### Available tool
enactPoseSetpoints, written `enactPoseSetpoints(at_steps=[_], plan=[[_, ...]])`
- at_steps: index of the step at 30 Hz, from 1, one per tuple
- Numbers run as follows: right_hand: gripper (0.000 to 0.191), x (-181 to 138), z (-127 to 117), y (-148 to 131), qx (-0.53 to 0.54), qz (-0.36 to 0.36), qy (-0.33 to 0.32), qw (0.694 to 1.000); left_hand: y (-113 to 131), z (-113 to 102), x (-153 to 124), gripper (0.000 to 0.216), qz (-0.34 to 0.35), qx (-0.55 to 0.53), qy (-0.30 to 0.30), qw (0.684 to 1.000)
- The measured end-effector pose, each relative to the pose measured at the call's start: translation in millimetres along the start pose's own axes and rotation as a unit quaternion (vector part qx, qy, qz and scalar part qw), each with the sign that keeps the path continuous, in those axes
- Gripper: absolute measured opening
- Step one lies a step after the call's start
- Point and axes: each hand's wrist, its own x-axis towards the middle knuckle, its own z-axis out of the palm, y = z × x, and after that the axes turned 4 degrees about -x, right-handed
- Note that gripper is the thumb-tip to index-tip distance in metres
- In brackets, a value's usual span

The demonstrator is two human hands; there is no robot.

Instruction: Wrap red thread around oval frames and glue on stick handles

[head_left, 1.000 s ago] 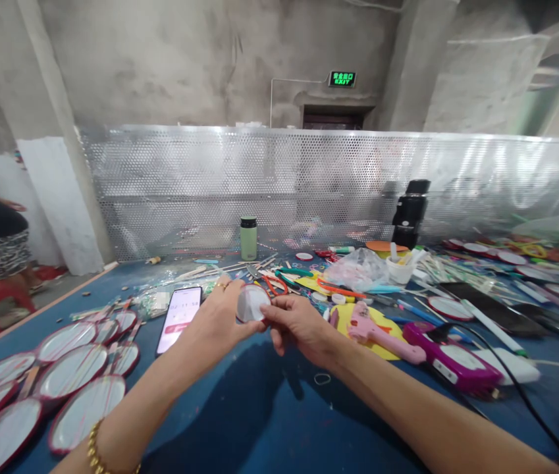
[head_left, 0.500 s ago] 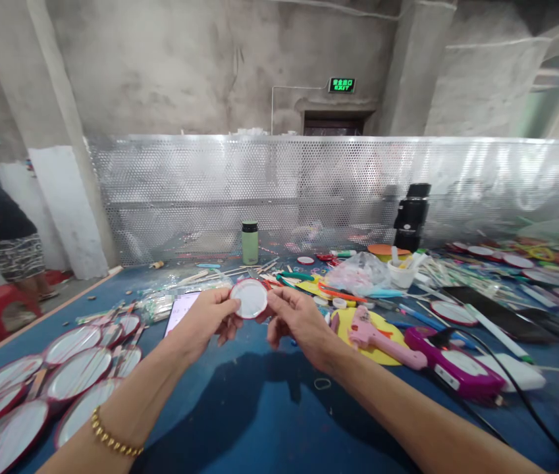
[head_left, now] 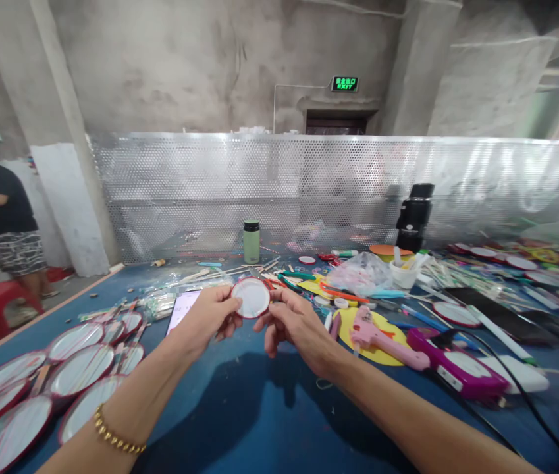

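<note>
A small round white disc with a red rim (head_left: 250, 298) is held up above the blue table, its pale face toward me. My left hand (head_left: 220, 313) pinches its left edge, the thumb lying over the face. At the right edge, my right hand (head_left: 289, 319) has closed fingertips against the rim, with the other fingers curled below. Whatever lies behind the disc is hidden. Close to my left hand lies a phone with a lit screen (head_left: 183, 308). Right of my right hand, a pink glue gun (head_left: 382, 339) rests on a yellow sheet (head_left: 353, 352).
Larger red-rimmed white discs (head_left: 79, 368) with sticks pile up at left. A purple device (head_left: 461, 365) with a black cable lies at right. Behind stand a green bottle (head_left: 251, 243), a black flask (head_left: 413, 220) and a perforated metal screen (head_left: 200, 191). A person (head_left: 0, 210) stands far left.
My right hand's fingers have shifted and curled lower at the disc's edge. The left hand keeps its pinch, and the disc stays almost in place. The view has moved slightly.
</note>
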Motion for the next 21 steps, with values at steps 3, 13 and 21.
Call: enactPoseSetpoints(at_steps=[3,13,21], plan=[[0.021,-0.7,0.4,-1.4,-0.003,-0.003,-0.003,1.000,0.2,-0.6,0.3,0.017,-0.002,0.003,-0.003,1.000],[0.031,-0.1,-0.4,1.0,-0.013,-0.003,-0.002,1.000,0.3,-1.3,0.8,0.018,-0.016,0.002,-0.007,1.000],[0.025,-1.6,1.8,-1.9,-0.008,0.000,-0.009,1.000,-4.8,-2.7,0.7,0.021,-0.007,-0.015,-0.016,1.000]])
